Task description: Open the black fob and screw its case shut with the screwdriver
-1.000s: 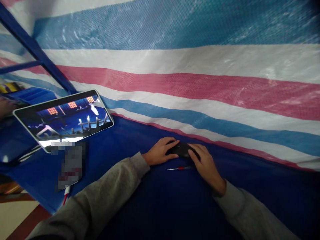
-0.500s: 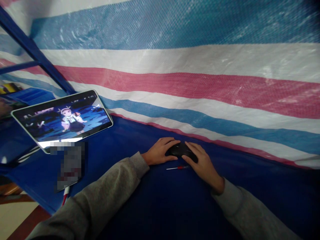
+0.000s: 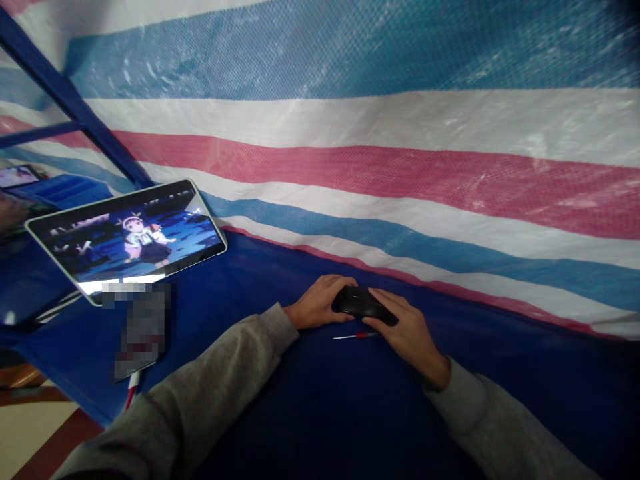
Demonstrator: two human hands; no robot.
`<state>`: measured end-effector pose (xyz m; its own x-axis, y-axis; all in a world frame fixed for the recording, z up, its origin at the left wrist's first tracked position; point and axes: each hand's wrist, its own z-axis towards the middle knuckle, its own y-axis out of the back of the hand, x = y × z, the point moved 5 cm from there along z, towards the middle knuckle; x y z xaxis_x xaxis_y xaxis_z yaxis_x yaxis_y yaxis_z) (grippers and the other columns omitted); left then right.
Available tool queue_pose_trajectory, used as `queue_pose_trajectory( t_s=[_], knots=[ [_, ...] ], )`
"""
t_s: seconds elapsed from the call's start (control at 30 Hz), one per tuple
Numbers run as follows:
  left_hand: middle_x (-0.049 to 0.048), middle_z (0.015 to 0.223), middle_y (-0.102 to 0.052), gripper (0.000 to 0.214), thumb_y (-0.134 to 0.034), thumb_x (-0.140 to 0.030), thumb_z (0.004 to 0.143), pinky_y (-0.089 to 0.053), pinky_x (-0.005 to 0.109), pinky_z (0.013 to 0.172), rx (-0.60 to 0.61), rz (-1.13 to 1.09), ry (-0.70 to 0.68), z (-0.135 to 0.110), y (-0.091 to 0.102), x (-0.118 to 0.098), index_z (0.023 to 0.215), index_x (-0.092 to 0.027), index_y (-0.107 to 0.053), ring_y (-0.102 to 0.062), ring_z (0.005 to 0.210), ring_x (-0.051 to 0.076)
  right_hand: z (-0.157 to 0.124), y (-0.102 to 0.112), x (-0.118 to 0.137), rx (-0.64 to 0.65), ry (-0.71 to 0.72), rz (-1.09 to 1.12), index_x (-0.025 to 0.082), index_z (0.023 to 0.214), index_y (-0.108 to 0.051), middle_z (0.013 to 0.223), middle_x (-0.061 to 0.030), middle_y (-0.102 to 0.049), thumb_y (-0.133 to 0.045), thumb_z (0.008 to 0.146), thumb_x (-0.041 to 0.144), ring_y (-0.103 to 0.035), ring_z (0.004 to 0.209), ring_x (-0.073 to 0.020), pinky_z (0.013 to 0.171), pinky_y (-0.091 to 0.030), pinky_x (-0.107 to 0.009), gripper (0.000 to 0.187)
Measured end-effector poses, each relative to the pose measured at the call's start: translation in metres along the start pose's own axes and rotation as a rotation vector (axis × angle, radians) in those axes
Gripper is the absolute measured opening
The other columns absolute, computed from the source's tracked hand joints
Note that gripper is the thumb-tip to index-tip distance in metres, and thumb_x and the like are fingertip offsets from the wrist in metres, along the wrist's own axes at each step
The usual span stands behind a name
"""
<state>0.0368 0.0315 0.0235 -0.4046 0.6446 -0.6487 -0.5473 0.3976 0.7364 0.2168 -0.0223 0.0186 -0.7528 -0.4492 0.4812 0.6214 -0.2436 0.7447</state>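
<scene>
A black computer mouse [image 3: 363,303] lies lengthwise between my two hands, low over the dark blue surface [image 3: 300,400]. My left hand [image 3: 323,301] grips its left end, thumb on the near side and fingers on the far side. On the other end, my right hand [image 3: 406,325] is closed in the same way. Just in front of the mouse, on my side, rests a small screwdriver [image 3: 357,336] with a red handle and a thin metal shaft pointing left. Part of its handle is hidden by my right hand.
To the left, a tablet [image 3: 133,237] with a lit screen leans at an angle. A blurred-out flat object [image 3: 143,337] lies before it. Behind the surface hangs a striped plastic sheet [image 3: 350,167]. A blue frame bar [image 3: 65,100] slants down at the upper left.
My left fingers have drawn back slightly toward the mouse's left end, so more of its top shows. The mouse and screwdriver stay nearly in place.
</scene>
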Motion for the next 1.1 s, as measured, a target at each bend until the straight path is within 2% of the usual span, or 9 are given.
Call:
queue_pose_trajectory(
  t_s=[0.5,0.77,1.1],
  knots=[
    [0.0066,0.119,-0.058,0.050,-0.074,-0.036,0.077,-0.039,0.039,0.103,0.010,0.033,-0.006,-0.0006,-0.0003,-0.0010,0.118,-0.023,-0.049,-0.053,0.116,0.025,-0.0017,-0.0008,0.0001,0.011,-0.038,0.052,0.022,0.122,-0.067,0.118,-0.0105,-0.070,-0.065,0.083,0.047,-0.067,0.107,-0.0285,0.096,-0.053,-0.047,0.047],
    [0.0089,0.133,-0.053,0.066,-0.073,-0.042,0.079,-0.036,0.040,0.108,-0.012,0.031,-0.040,-0.0014,-0.0021,-0.0017,0.134,-0.023,-0.041,-0.048,0.124,0.025,-0.0021,-0.0014,0.0027,-0.019,-0.015,0.022,0.018,0.120,-0.067,0.116,-0.0123,-0.071,-0.065,0.083,0.046,-0.068,0.104,-0.0280,0.095,-0.054,-0.045,0.047],
    [0.0068,0.120,-0.058,0.052,-0.074,-0.036,0.077,-0.039,0.038,0.102,0.006,0.050,-0.034,0.0003,-0.0012,-0.0026,0.120,-0.022,-0.048,-0.053,0.116,0.024,-0.0011,0.0016,0.0057,-0.021,-0.014,0.005,0.020,0.121,-0.067,0.116,-0.0113,-0.071,-0.065,0.083,0.046,-0.067,0.104,-0.0280,0.094,-0.055,-0.047,0.046]
  ],
)
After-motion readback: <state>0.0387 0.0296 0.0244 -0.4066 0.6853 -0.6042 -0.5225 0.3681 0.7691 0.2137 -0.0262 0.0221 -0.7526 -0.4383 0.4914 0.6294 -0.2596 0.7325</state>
